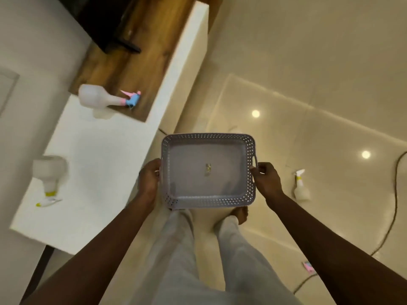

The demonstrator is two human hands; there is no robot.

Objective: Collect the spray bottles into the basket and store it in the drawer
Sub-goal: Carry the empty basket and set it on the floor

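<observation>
I hold a grey perforated basket [250, 172] level in front of me, above the floor. My left hand [149, 180] grips its left rim and my right hand [265, 180] grips the right handle. Only a small sticker shows inside it. A white spray bottle with a pink and blue trigger [97, 99] lies on the cabinet top. A second white bottle with a yellow trigger [48, 172] lies nearer on the white surface. A third small bottle with a yellow collar [300, 188] stands on the floor to the right.
The white cabinet [99, 164] with a wooden panel [132, 51] runs along my left, a dark screen above it. A cable [394, 194] curves over the glossy tiles at right. A small pink and blue object [308, 267] pokes out beside my right forearm. My legs and bare foot are below the basket.
</observation>
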